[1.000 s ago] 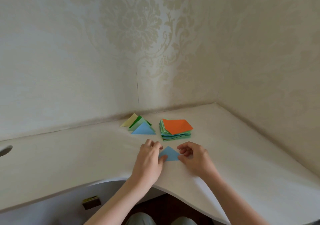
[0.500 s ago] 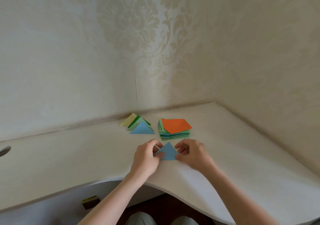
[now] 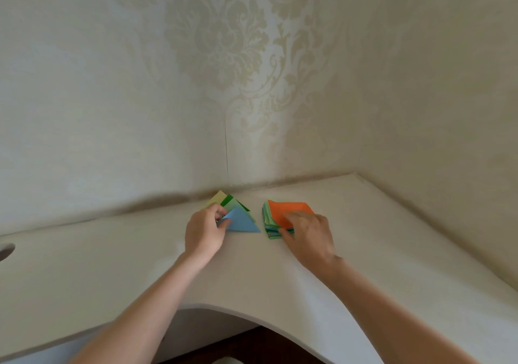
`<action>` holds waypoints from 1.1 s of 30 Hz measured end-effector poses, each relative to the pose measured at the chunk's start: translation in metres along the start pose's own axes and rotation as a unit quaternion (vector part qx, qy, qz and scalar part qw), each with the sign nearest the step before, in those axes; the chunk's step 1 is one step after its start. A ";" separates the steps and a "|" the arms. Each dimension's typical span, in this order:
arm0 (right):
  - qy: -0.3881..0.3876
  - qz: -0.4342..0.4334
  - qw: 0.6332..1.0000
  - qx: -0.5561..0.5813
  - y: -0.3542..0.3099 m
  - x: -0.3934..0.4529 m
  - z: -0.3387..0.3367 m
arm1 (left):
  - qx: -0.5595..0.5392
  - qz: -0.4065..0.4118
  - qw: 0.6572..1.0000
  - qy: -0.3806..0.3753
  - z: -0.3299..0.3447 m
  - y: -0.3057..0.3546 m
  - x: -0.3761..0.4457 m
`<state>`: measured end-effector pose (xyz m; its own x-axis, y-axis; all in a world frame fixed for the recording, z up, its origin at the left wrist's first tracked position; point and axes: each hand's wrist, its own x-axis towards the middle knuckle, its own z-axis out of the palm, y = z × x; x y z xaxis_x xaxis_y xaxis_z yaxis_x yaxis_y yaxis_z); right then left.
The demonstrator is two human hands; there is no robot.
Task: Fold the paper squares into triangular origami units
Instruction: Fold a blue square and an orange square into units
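A folded blue triangle [image 3: 243,220] lies on top of the pile of folded units [image 3: 228,204], yellow and green, near the back wall. My left hand [image 3: 204,232] pinches the blue triangle at its left corner. To the right stands the stack of paper squares [image 3: 273,223] with an orange sheet [image 3: 288,209] on top. My right hand [image 3: 308,236] rests on the front right of that stack, fingers on the orange sheet and thumb at the stack's front edge.
The white corner desk [image 3: 112,265] has a curved cut-out front edge at the bottom middle. A round cable hole [image 3: 5,251] sits at the far left. Patterned walls close the back and the right side.
Both hands left the spot near the desk's front. The left hand carried the blue triangle back onto the folded pile; the right hand moved to the stack of squares.
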<state>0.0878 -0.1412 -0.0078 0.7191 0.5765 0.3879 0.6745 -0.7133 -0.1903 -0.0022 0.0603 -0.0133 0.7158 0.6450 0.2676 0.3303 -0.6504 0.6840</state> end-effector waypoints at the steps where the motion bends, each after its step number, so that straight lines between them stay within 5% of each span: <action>1: 0.000 0.005 1.000 -0.010 0.001 0.000 0.004 | 0.001 0.003 1.000 -0.002 0.003 -0.002 0.002; 7: 0.068 0.018 0.997 -0.010 0.004 0.000 0.016 | -0.017 0.024 0.999 0.017 0.015 -0.015 0.003; 14: 0.062 -0.007 0.998 0.013 0.008 -0.002 0.011 | 0.027 0.048 0.998 0.020 0.017 -0.018 0.002; 20: 0.237 -0.070 0.968 0.043 0.016 -0.024 -0.021 | 0.094 0.115 0.989 0.021 0.002 -0.016 -0.011; 24: 0.280 -0.114 0.953 0.015 0.019 -0.050 -0.029 | 0.057 0.199 0.977 0.057 -0.003 -0.005 -0.032; 33: 0.190 -0.132 0.973 -0.022 0.009 -0.087 -0.010 | -0.036 0.324 0.935 -0.138 0.018 0.026 -0.076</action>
<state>0.0296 -0.2014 -0.0340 0.4025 0.5589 0.7250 0.8137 -0.5813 -0.0036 -0.0370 -0.0124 -0.0281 0.8864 -0.0104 0.4627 -0.2634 -0.8334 0.4858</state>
